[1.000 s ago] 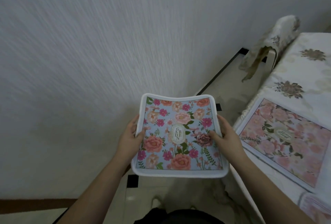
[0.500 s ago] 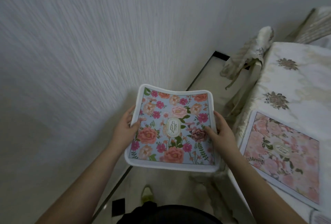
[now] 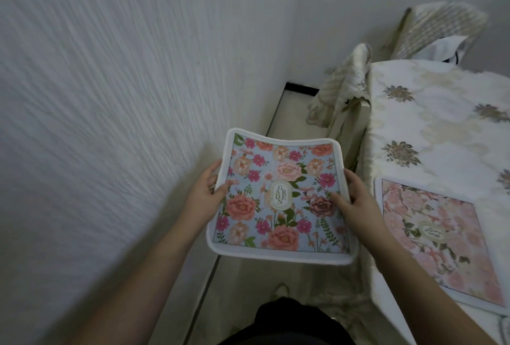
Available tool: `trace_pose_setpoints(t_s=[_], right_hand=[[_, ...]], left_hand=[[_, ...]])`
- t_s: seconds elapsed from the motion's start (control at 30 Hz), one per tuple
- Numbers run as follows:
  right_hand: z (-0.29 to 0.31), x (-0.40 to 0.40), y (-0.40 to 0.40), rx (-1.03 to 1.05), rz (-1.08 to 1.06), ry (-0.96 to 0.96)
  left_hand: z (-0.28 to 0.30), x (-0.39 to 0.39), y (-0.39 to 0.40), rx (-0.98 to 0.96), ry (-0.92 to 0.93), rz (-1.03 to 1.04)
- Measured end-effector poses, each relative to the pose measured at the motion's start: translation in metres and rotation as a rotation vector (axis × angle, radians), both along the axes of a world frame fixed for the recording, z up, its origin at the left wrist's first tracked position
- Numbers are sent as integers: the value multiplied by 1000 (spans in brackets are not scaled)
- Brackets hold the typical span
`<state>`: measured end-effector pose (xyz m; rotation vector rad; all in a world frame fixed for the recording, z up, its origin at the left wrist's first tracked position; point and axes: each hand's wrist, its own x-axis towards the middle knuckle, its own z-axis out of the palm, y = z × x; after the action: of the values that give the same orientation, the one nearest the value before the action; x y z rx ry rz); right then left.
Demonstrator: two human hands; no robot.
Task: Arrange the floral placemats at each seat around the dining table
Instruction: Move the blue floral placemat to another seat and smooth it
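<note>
A blue floral placemat (image 3: 281, 198) with a white border hangs in the air between the wall and the table. My left hand (image 3: 205, 193) grips its left edge, thumb on top. Its right edge is pinched by my right hand (image 3: 356, 204). The mat sags slightly in the middle. A pink floral placemat (image 3: 447, 237) lies flat on the dining table (image 3: 430, 129), near its left edge, just right of my right hand.
A textured white wall (image 3: 110, 96) stands close on the left, leaving a narrow strip of tiled floor (image 3: 298, 115). A chair with a cream cover (image 3: 345, 82) is pushed in at the table's left side. Another covered chair (image 3: 441, 27) stands at the far end.
The view has swung to the right and forward, showing more of the table and the far chair. Both hands keep the same hold on the blue placemat, now closer to the table.
</note>
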<state>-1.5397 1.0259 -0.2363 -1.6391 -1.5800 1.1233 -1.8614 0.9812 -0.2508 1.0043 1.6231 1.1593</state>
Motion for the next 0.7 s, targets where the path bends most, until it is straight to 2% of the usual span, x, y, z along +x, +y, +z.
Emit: trace_pose_setpoints(t_s=[0.3, 0.7], right_hand=[[-15, 18, 98, 1, -124, 22], [-1, 57, 219, -17, -187, 14]], left_hand=[[-4, 19, 133, -43, 30, -73], [8, 60, 280, -57, 47, -150]])
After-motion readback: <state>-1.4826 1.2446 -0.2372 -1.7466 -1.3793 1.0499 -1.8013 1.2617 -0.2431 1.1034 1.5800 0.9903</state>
